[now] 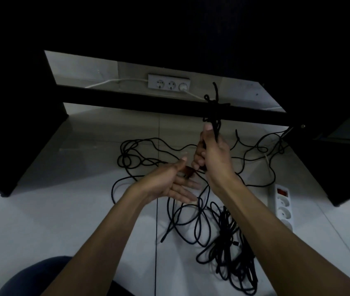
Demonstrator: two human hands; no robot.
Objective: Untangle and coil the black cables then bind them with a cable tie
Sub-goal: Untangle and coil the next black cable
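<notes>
Head view, looking down at a pale tiled floor beneath a dark desk frame. I see my right hand, right of centre, with fingers curled round a gathered bunch of the black cables; the knotted top of the bunch stands up above the fist and crosses the desk's dark crossbar. My left hand, just left of and slightly below the right, is spread with fingers straight and palm turned toward the right hand; it grips nothing that I can make out, though a small dark item sits blurred between thumb and palm and I cannot tell what it is.

From the right fist the cables drop to the floor. One set of loose loops lies at centre left of the frame, beyond the left hand. A denser tangle lies at lower right, under my right forearm, with one free end pointing toward lower centre. Further strands run to the right of the frame toward the desk leg.

A white power strip with a red switch lies on the floor at the right, just beside the tangle. A second, grey socket strip with a white lead sits against the wall at upper centre. A dark rounded shape, possibly my knee, fills the lower left corner.
</notes>
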